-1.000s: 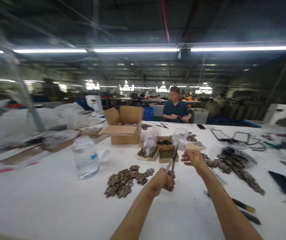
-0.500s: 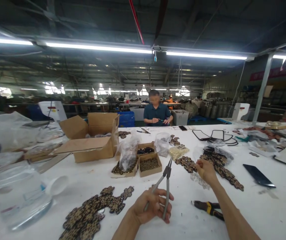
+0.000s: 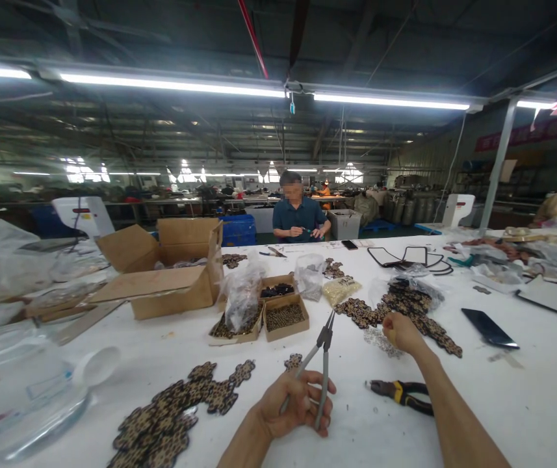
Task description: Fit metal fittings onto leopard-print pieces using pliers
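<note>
My left hand (image 3: 294,404) is wrapped round the grey handles of slim-nosed pliers (image 3: 325,337), which point up and away from me with their handles spread. Beyond the near end of the table, my right hand (image 3: 403,333) is closed in a pinch beside a scatter of small silvery pieces (image 3: 379,339). Whatever is between its fingertips is too small to make out. A pair of black-and-yellow pliers (image 3: 399,392) lies to the left of my right forearm. Leopard-patterned flower-shaped pieces (image 3: 161,416) are heaped at the front left, and more leopard pieces (image 3: 362,313) lie behind my right hand.
Small boxes of brassy bits (image 3: 285,317) stand mid-table, with an open cardboard box (image 3: 173,296) to their left. A large clear jar (image 3: 19,396) is at the front left. A dark phone-like slab (image 3: 490,328) lies right. A co-worker (image 3: 300,218) sits across the table.
The view has turned slightly to the right, so the table's things sit further left. Both hands keep nearly the same pose, the left one with the pliers.
</note>
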The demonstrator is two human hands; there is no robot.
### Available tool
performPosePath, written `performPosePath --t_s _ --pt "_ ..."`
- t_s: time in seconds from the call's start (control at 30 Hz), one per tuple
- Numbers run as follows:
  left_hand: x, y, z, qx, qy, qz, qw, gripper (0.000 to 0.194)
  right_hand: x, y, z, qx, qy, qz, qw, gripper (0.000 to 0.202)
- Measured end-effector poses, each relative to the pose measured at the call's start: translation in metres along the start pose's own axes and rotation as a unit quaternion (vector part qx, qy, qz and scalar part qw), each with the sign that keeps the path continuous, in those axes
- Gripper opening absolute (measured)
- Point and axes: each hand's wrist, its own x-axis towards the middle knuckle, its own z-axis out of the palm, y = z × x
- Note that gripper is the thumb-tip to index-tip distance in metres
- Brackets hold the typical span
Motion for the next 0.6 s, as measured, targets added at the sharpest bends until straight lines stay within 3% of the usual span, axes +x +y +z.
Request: performPosePath --t_s 0.33,0.6 --pt "0.010 0.006 -0.002 -0.010 0.004 -0.003 1.000 0.049 0.001 0.019 -0.030 0.035 -0.119 0.082 0.989 0.004" --pt "0.012 0.007 -0.004 -0.014 -0.001 -0.010 1.000 0.049 -0.008 0.015 -0.030 0.069 -0.194 0.127 0.970 0.011"
